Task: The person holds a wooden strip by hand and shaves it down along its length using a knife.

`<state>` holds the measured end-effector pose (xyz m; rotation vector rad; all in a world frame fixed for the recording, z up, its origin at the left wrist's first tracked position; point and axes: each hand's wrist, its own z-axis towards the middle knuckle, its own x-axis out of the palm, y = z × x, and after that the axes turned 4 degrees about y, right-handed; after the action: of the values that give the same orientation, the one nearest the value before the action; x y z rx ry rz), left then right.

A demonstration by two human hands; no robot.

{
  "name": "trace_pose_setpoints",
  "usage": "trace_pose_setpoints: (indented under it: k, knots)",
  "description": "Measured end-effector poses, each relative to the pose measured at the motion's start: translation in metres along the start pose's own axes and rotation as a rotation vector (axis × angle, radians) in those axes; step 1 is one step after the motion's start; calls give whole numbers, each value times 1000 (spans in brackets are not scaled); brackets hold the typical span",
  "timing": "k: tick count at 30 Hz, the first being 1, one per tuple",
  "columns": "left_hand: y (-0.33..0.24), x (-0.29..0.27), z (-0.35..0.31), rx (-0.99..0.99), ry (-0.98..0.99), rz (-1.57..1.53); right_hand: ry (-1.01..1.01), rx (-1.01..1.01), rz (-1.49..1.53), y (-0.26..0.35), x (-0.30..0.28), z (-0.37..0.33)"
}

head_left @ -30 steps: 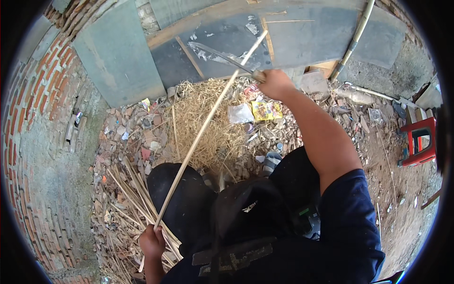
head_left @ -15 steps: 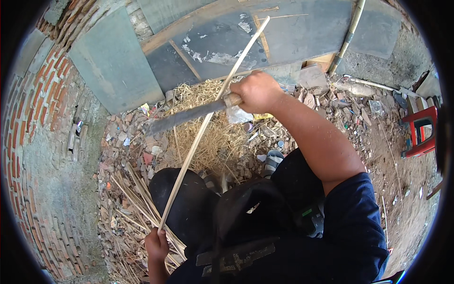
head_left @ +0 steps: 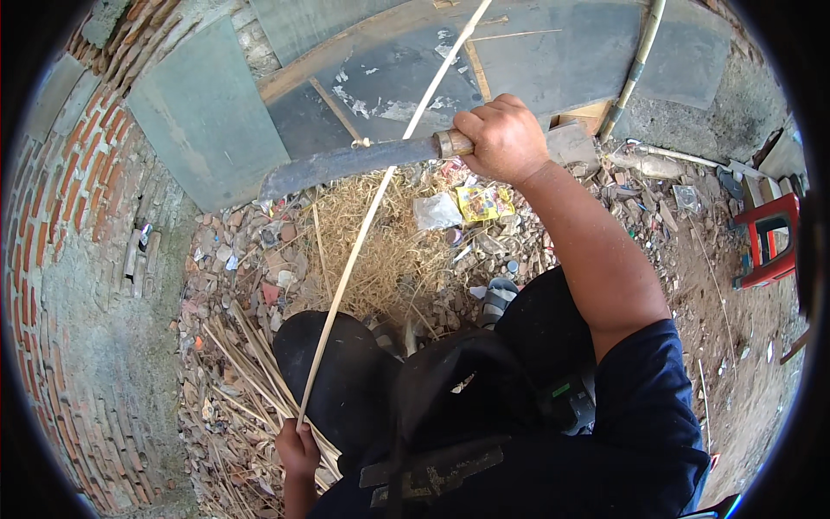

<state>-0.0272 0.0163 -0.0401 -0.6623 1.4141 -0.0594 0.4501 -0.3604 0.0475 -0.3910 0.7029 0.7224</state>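
Head view, hands (head_left: 506,143) gripping strip (head_left: 362,243) and knife (head_left: 346,164), strip slanting forward-right, knife leftward

- A brick wall (head_left: 69,268), partly coated in grey plaster, lines the ground's left edge.
- A grey-green panel (head_left: 203,121) stands at the ground's far left corner.
- Darker grey panels (head_left: 553,73) run along its far edge, crossed by a slanting pole (head_left: 638,65).
- A red stool (head_left: 771,212) sits near its right edge.
- Rubble litters the brown ground (head_left: 748,406) under even light.
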Motion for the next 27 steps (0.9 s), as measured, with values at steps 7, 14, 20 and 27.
trace_pose_setpoints:
  k: [7, 14, 20, 27]
  knots:
    - [-2, 4, -1, -1, 7, -48, 165, 505, 170, -16, 2, -10]
    - [-4, 2, 2, -17, 56, -230, 262, 836, 554, -26, -3, -8]
    - [4, 2, 4, -48, 85, -355, 270, 871, 1038, -13, -5, 2]
    - [-18, -5, 14, -14, 55, -284, 174, 772, 1489, 16, -16, 21]
